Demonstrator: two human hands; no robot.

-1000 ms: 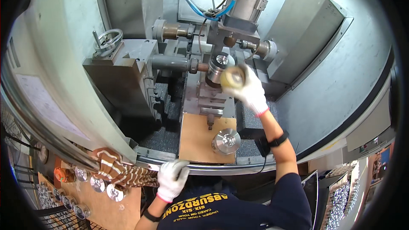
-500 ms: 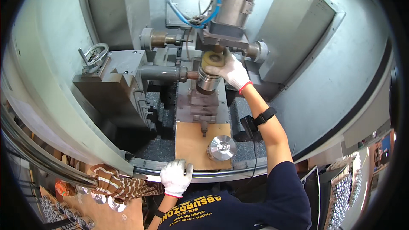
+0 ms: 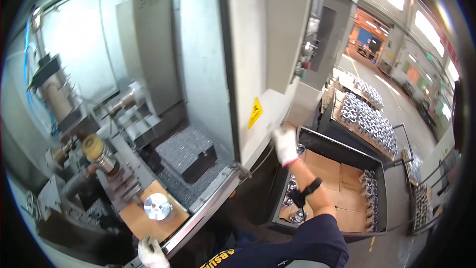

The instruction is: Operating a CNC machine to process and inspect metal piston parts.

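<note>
We see a dark open-topped bin (image 3: 342, 150) lined with brown cardboard (image 3: 337, 203); a row of metal cylinders (image 3: 370, 201) stands along its right wall, and others (image 3: 288, 196) line the left. A second cart (image 3: 342, 133) behind it carries closely packed metal parts (image 3: 367, 121).

Our right hand (image 3: 285, 146), white-gloved, is over the bin's left rear corner; blur keeps us from telling whether its fingers are spread or holding anything. Our left hand (image 3: 152, 254) is beside the machine's front rail (image 3: 198, 213); its fingers look loosely bent, but we cannot tell whether they hold anything.

Inside the machine, a single metal cylinder (image 3: 158, 207) rests on a brown board (image 3: 148, 232), near the left hand. Beyond it, a yellow ring (image 3: 92, 145) sits atop a metal workpiece (image 3: 106, 162). Speckled debris covers a ledge (image 3: 183, 146) to the right. A grey floor (image 3: 424, 129) extends into the workshop.
</note>
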